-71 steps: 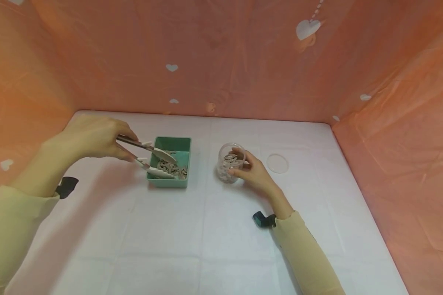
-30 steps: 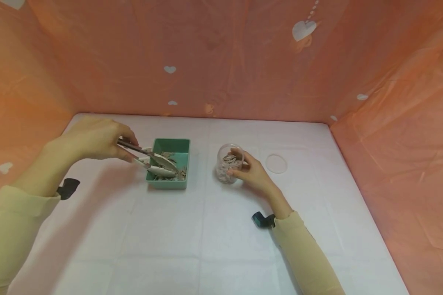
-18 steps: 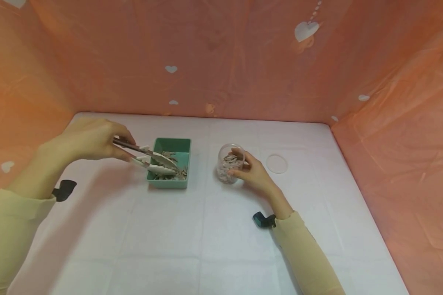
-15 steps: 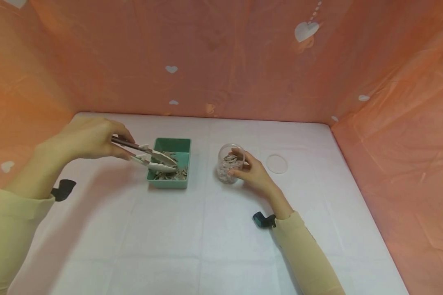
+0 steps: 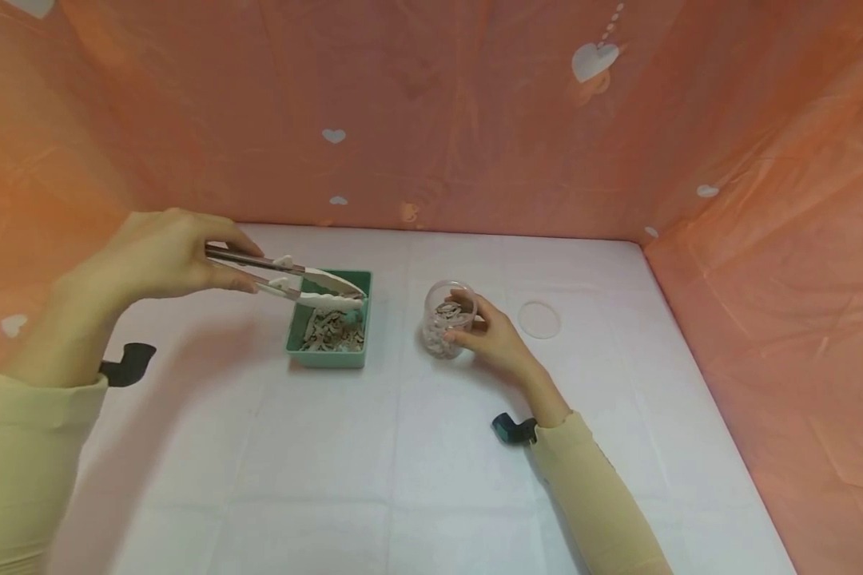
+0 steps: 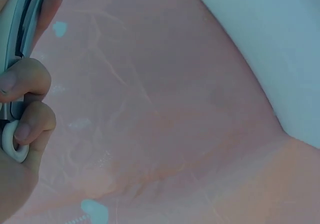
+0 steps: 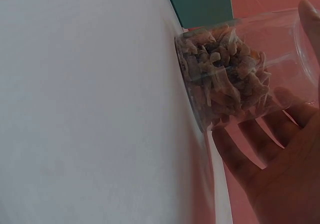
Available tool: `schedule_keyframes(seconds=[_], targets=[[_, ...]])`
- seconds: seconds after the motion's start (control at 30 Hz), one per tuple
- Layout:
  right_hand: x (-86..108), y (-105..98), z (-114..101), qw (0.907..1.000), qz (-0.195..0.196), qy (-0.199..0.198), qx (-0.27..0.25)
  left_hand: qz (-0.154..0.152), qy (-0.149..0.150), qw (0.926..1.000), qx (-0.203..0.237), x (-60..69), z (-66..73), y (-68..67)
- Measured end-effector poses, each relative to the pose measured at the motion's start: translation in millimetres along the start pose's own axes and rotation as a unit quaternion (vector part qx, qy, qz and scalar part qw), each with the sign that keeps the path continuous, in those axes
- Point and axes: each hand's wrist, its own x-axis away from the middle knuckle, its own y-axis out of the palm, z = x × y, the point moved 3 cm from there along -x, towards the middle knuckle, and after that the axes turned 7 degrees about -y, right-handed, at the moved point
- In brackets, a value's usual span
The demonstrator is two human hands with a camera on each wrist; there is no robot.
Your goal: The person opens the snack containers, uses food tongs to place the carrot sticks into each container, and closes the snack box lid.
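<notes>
My left hand [image 5: 158, 255] grips a pair of kitchen tongs [image 5: 327, 302] by the handles, with its metal arms and white tips. The tips are close together over the back part of a green rectangular tray [image 5: 327, 360]; whether anything is between them is too small to tell. Brownish dried pieces [image 5: 334, 329] lie in the tray's near part. My right hand [image 5: 499, 339] holds a clear plastic jar [image 5: 439, 335] upright on the table, its fingers and thumb around the side. Similar dried pieces [image 7: 220, 69] fill roughly the jar's lower half in the right wrist view.
A thin, pale round ring or clear lid [image 5: 521, 319] lies flat to the right of the jar. White cloth [image 5: 403, 479] covers the table. Orange sheeting with white hearts [image 5: 403, 112] hangs at the back and both sides.
The tongs' tips first drew together among the pieces. My left hand then raised them up and back, uncovering the pieces in the tray. My right hand and the jar have stayed put.
</notes>
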Motion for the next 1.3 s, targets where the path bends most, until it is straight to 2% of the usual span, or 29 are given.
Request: schedule_keyframes(seconds=[0.13, 0.47, 0.9, 1.13, 1.3], targets=[[0.3, 0, 0, 1.0000, 0.002, 0.005, -0.002, 0.024, -0.004, 0.9995, 0.018, -0.6, 5.6, -4.4], [-0.8, 1, 0, 1.0000, 0.000, 0.000, 0.002, 0.049, -0.009, 0.9967, 0.064, -4.6, 15.8, -5.4], [-0.8, 0, 2, 1.0000, -0.001, 0.003, -0.002, 0.055, -0.016, 0.9955, 0.076, -4.4, 17.8, -5.3], [0.9, -4, 3, 1.0000, 0.004, 0.005, 0.005, 0.082, 0.016, 0.9912, 0.103, -11.0, 31.3, -6.8], [0.2, -3, 2, 1.0000, 0.006, 0.000, 0.005, 0.077, 0.036, 0.9864, 0.141, -18.9, 46.8, -1.6]])
